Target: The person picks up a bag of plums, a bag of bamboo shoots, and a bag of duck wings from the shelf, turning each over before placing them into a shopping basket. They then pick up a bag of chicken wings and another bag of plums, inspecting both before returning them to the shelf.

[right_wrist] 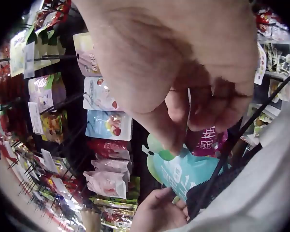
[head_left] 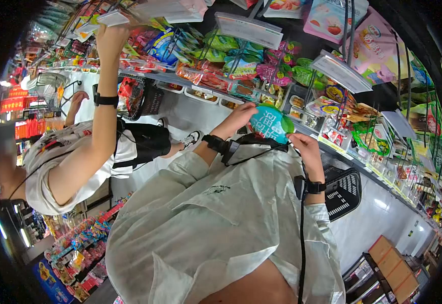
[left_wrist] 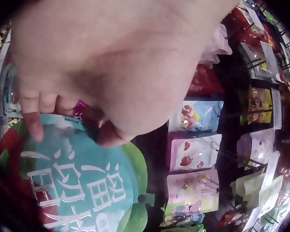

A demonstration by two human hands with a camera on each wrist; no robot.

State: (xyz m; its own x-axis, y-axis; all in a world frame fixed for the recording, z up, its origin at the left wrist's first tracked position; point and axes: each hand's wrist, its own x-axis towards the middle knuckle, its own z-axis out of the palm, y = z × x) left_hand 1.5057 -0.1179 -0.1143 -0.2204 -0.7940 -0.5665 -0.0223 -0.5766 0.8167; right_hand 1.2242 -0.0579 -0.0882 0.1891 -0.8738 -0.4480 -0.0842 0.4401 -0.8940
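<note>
A teal snack bag with large white characters and a green edge is held up in front of the shirt, close to the shelf. My left hand grips one end of it, its thumb and fingers on the bag's edge in the left wrist view. At the other end, my right hand pinches the green corner between thumb and finger. The right wrist view shows this bag beneath the right hand, with the left hand at its lower edge.
Hanging snack bags and price tags fill the rack ahead. Small packs line a lower shelf. Black baskets stand near the floor. At left, another person reaches an arm up to the rack.
</note>
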